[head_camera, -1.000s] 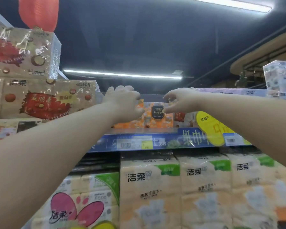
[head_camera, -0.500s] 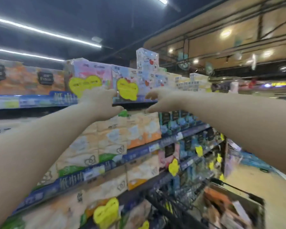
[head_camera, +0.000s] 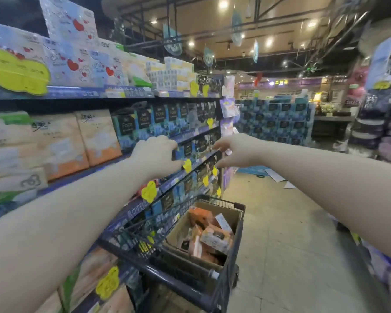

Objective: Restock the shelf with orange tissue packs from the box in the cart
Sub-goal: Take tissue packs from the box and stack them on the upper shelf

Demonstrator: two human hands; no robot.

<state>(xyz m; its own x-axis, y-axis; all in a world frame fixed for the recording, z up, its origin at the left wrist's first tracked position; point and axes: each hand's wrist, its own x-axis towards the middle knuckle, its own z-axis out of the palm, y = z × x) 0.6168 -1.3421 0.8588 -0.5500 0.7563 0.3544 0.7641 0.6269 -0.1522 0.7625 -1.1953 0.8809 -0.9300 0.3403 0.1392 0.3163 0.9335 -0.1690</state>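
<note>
Both my arms stretch out in front of me over the aisle. My left hand point(head_camera: 155, 155) hangs in the air, fingers loosely curled, holding nothing. My right hand point(head_camera: 234, 152) is beside it, fingers spread and empty. Below them stands a dark wire cart point(head_camera: 145, 271) with a cardboard box point(head_camera: 181, 224) inside. Several orange tissue packs point(head_camera: 216, 238) lie jumbled in the box. The shelf point(head_camera: 95, 92) runs along my left, stacked with tissue packs.
Blue and black tissue boxes point(head_camera: 158, 118) fill the middle shelves, with yellow price tags point(head_camera: 148, 192) sticking out from the shelf edges. A blue stacked display point(head_camera: 278, 123) stands at the aisle's far end. Tiled floor point(head_camera: 280, 222) lies right of the cart.
My view has swung right and down from the top shelf to the cart. Both hands have left the orange pack on the top shelf and dropped, empty, toward the cart.
</note>
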